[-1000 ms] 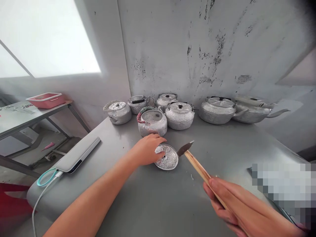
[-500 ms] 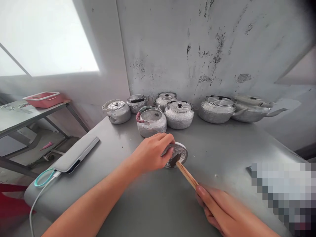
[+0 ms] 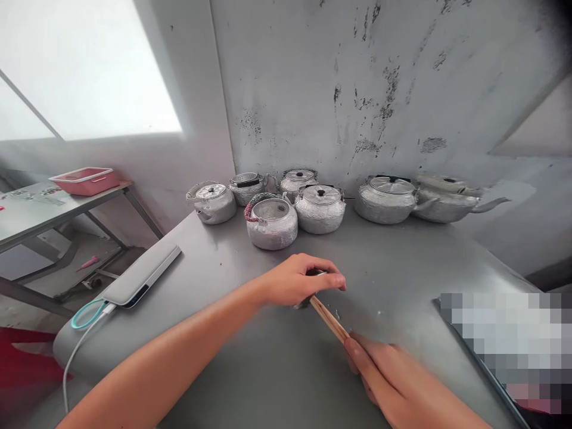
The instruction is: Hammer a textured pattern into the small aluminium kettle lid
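My left hand (image 3: 308, 280) is closed over a small round metal kettle lid (image 3: 304, 303), mostly hidden under the palm and fingers. My right hand (image 3: 370, 369) grips a wooden-handled tool (image 3: 329, 319), its handle pointing up and left to the lid. The tool's tip is out of sight behind my left hand. Just beyond stands a lidless dented aluminium kettle (image 3: 272, 229) with a red and green wrapped handle. Bits of light debris lie on the table near the tool.
Several more metal kettles (image 3: 320, 211) line the grey table (image 3: 250, 369) by the wall. A silver power bank (image 3: 142, 275) with a white cable lies left. A blurred-out flat object (image 3: 504, 345) is at the right. A pink basket (image 3: 84, 182) stands on a side table.
My left hand has turned over the lid and now covers it; the lid's inside and the tool's dark flat tip were visible before. My right hand has moved slightly left with the tool.
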The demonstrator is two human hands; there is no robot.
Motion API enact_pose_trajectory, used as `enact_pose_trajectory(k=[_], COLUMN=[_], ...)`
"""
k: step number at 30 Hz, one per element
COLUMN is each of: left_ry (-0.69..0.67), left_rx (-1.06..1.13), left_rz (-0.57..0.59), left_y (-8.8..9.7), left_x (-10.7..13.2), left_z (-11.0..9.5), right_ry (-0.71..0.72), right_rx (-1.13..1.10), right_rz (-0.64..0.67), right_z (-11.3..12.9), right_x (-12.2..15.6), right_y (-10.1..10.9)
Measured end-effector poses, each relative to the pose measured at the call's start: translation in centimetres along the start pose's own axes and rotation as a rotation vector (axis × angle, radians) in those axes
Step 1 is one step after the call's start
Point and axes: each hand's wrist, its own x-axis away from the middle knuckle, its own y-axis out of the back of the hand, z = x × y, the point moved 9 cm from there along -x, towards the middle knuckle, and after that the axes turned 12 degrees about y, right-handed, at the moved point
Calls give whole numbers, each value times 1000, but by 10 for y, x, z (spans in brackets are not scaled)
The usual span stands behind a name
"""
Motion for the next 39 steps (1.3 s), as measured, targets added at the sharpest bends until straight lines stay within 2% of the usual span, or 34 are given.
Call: enact_pose_trajectory(k=[3,7,12,18,22,29,39], left_ry=[5,-35,-8,-25,-5,123,133], left_rx=[-75,-28,43,129,233,288,395], left_rz=[-51,4,1,41,39,-130,-105], left_y=[9,14,17,17,19,23,25], left_x=[-5,-9,-3,5,2,-7,-5], left_z=[1,-1,8,9,11,26,23], right_ry=[-70,-116,-87,28,76,86,51], right_rx=[-5,-44,-52,26,45,110,148], right_rz=[186,260,217,99,56,83,124], right_z=[-7,-19,-24,-7,0,3,-1], right_x=[3,6,5,-5,-11,-17,-18], right_y=[-14,-25,-27,-14,-14,-22,-24])
